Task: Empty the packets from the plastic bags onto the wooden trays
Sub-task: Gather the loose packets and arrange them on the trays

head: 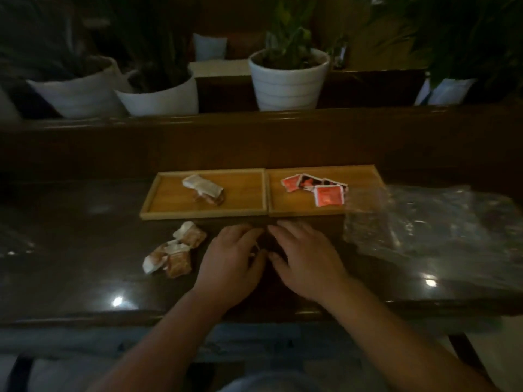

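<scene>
Both hands, left (235, 250) and right (302, 254), flat and spread on the table (85, 222), holding nothing, brown packets (175, 251) loose beside the left one, off the trays (203, 193), bag (430, 222) right; likely scattered or missed by a careless sweep.

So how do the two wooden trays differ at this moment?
The left tray holds a small heap of white-and-brown packets; the right tray holds red packets, spread wider. The right tray's near right corner lies under a clear plastic bag; the left tray is uncovered. Both are the same shallow wooden shape, set side by side and touching.
</scene>
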